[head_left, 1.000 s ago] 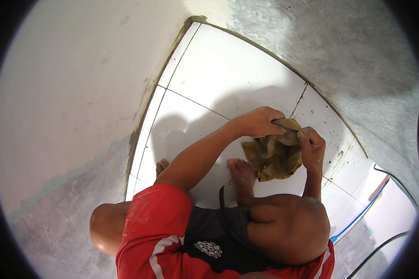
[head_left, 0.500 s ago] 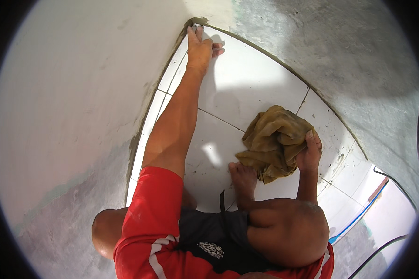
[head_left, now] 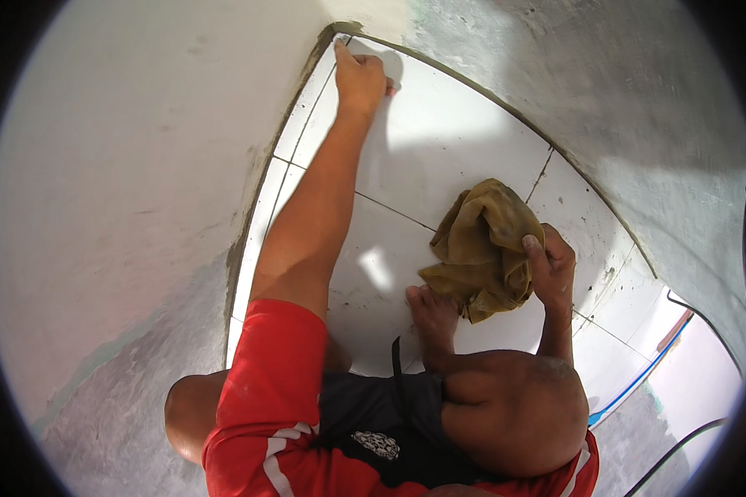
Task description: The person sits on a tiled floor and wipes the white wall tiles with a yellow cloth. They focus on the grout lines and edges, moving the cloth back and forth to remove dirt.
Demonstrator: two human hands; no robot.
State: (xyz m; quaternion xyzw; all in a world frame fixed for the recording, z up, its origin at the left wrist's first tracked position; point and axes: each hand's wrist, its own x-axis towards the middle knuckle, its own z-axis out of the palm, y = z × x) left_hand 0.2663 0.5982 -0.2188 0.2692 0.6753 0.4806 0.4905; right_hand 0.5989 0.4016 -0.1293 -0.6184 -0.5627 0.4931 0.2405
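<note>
My left hand (head_left: 360, 81) is stretched out to the far corner of the white tiled floor (head_left: 439, 108). Its index finger points into the corner and touches down by the joint of the narrow edge tile (head_left: 301, 135); the other fingers are bent, partly hidden under the palm. I make out nothing in that hand. My right hand (head_left: 553, 263) grips a crumpled brown cloth (head_left: 481, 244) at its right edge, thumb on top. The cloth bunches up just in front of my bare foot (head_left: 433, 319).
A pale plastered wall (head_left: 141, 166) rises on the left, a grey cement wall (head_left: 622, 91) on the far right. Rough mortar lines the floor's edges. At the lower right lie a blue hose or cable (head_left: 638, 387) and a black cable (head_left: 671, 451). Dark specks dot the right-hand tiles.
My left hand has shifted slightly, its index finger now reaching out alone at the corner. My right hand has turned a little on the cloth, the thumb moving left over it.
</note>
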